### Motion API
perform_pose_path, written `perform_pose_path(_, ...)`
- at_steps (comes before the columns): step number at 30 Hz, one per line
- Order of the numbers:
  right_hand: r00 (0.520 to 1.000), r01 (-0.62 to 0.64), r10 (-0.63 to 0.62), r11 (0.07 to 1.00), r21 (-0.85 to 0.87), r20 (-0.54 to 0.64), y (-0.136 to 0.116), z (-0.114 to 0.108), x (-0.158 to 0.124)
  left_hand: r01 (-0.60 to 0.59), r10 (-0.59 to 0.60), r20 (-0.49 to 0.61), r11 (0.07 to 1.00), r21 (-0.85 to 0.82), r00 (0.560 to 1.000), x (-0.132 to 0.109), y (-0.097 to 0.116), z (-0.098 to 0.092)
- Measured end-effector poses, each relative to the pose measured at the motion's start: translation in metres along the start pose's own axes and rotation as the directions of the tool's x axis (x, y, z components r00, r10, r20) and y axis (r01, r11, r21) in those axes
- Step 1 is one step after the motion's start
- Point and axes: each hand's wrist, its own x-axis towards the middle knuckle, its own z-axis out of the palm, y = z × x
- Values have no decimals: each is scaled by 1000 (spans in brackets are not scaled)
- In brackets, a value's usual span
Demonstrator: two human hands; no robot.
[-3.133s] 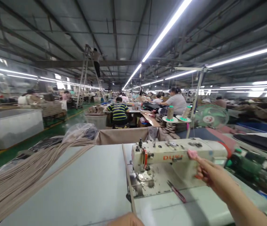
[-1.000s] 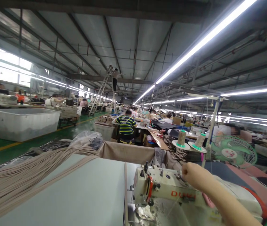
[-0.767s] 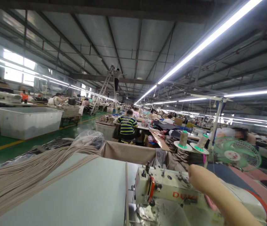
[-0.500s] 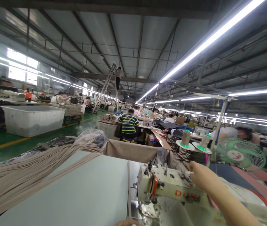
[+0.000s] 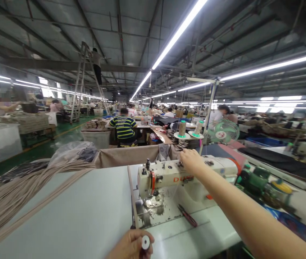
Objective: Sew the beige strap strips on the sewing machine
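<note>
At the bottom edge, my left hand (image 5: 129, 245) is closed around a small bobbin (image 5: 145, 242), its round pale end with a centre hole facing up. My right hand (image 5: 192, 160) reaches across to the top of the white sewing machine (image 5: 166, 173), fingers bent down onto it; what they grip there is hidden. A pair of thread snips (image 5: 188, 216) lies on the machine bed, below the right forearm. A narrow beige fabric strip (image 5: 131, 192) runs along the table just left of the needle end.
Long beige strips (image 5: 31, 190) drape over the table's left side. Behind the machine stand thread cones (image 5: 182, 128), a beige cloth-lined bin (image 5: 127, 156) and a green fan (image 5: 223, 133). A co-worker in a striped shirt (image 5: 124, 127) sits ahead; another person stands on a ladder (image 5: 78, 86).
My view has turned right and downward. The left hand with the bobbin has come up into fuller sight. My right hand is still on top of the machine; the snips are now visible.
</note>
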Motion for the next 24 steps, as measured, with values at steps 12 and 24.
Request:
perform_pose_path(12,999,6,-6,1000,-7,40,-17,-15,-10,124,-126,-107,992,-31,986,-5,-1,2)
perform_pose_path(24,987,-117,118,993,-13,110,5,-26,-10,121,-124,4,970,209,992,-18,5,14)
